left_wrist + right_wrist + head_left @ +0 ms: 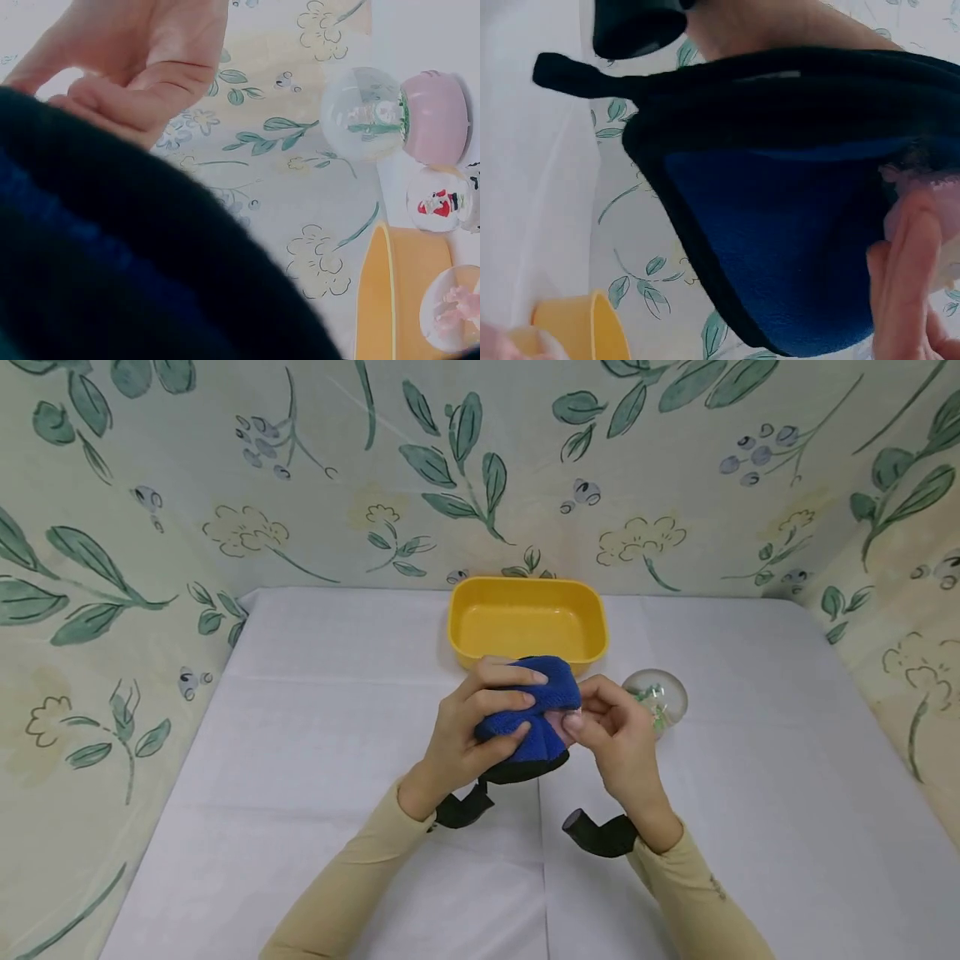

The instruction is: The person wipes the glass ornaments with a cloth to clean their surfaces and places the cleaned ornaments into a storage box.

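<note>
A blue cleaning cloth (536, 743) with a black border is bunched in my left hand (472, 718), fingers bent over its top and thumb across the front. The cloth wraps a small snow globe with a pink base (557, 725), mostly hidden inside the folds. At its right side my right hand (618, 731) pinches the pink base between thumb and fingers. From the right wrist view, the fingers (911, 277) lie against the pink piece, with the blue cloth (780, 247) spread beside it and a black loop (570, 75) hanging from a corner.
A yellow bin (528, 589) stands behind the hands. Just right of them is a larger snow globe (671, 689), whose pink base (439, 116) shows in the left wrist view. Near it are a Santa globe (435, 202) and one with a pink figure (457, 307).
</note>
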`<state>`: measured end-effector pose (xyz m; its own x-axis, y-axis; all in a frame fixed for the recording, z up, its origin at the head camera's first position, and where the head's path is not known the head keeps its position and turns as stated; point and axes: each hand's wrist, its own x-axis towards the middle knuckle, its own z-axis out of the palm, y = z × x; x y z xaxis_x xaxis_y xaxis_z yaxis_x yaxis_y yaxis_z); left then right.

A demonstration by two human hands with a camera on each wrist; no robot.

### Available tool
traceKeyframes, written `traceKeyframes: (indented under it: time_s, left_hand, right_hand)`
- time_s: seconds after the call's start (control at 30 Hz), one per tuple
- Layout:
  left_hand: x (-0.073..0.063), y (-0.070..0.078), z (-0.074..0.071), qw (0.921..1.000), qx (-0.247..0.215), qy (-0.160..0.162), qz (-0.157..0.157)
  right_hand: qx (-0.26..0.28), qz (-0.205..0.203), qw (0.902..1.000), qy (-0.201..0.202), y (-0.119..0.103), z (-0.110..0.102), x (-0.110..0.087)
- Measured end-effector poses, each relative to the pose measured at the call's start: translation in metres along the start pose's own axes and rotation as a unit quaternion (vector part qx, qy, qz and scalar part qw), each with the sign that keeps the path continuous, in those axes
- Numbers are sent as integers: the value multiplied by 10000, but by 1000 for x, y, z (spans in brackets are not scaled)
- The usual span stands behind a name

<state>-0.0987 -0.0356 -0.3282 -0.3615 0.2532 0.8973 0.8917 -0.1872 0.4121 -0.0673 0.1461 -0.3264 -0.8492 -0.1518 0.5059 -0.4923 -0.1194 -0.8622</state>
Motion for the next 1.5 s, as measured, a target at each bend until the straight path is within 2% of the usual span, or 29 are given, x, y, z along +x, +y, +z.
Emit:
traceKeyframes:
  time_s: [0.03, 0.1, 0.17, 0.23, 0.3, 0.37, 0.47, 0.53, 0.63, 0.7, 0.8, 0.93, 0.97, 1.03, 1.13, 1.23, 1.33, 1.5]
  left_hand:
    - [0, 0, 0, 10000, 6, 8, 27]
    - [1, 0, 0, 10000, 58, 47, 36]
    - [2, 0, -1, 9999, 85, 122, 29]
    - [2, 0, -2, 9996, 169, 207, -27]
    - [1, -1, -3, 9991, 227, 325, -137]
    - [1, -2, -3, 9983, 256, 452, -260]
    - [-1, -3, -2, 9975, 161, 558, -393]
    - [-1, -4, 0, 9977, 36, 559, -392]
    - [-2, -5, 2, 9980, -104, 519, -358]
    - [-2, -5, 2, 9983, -110, 479, -316]
    - [-2, -4, 1, 9991, -3, 350, -252]
    - [-2, -3, 0, 9995, 189, 210, -116]
    - [-2, -4, 0, 9995, 238, 202, -61]
    - [-2, -5, -1, 9993, 293, 224, 50]
    - [-1, -6, 0, 9986, 359, 308, 216]
    - [1, -6, 0, 9980, 356, 442, 283]
    - [1, -6, 1, 9967, 451, 611, 278]
    - [-1, -6, -4, 9932, 778, 856, 114]
  right_hand:
    - [33, 221, 9997, -25, -2, 0, 0]
    - [-137, 323, 9993, -105, -4, -1, 0]
    - [-562, -4, 9983, -184, -4, -1, 1]
    - [-1057, -600, 9922, -274, -3, -2, 1]
    - [-1568, -1246, 9789, -393, -1, -2, 2]
    - [-2108, -1797, 9596, -502, 0, -2, 2]
    - [-2763, -2390, 9297, -474, 2, 0, 4]
    - [-3012, -2677, 9149, -255, 4, 0, 5]
    - [-2928, -2958, 9093, 8, 7, 0, 7]
    - [-2764, -2974, 9138, 105, 8, 0, 7]
    - [-2341, -2597, 9369, 48, 7, -1, 6]
    - [-1182, -1567, 9805, -50, 8, 0, 4]
    - [-859, -1273, 9881, -63, 8, 0, 3]
    - [-197, -701, 9973, -119, 7, 1, 1]
    - [569, 22, 9982, -193, 7, 1, -1]
    - [1148, 513, 9919, -157, 8, 3, -2]
    - [1479, 782, 9859, -60, 8, 5, -4]
    - [1898, 969, 9770, 1, 10, 4, -7]
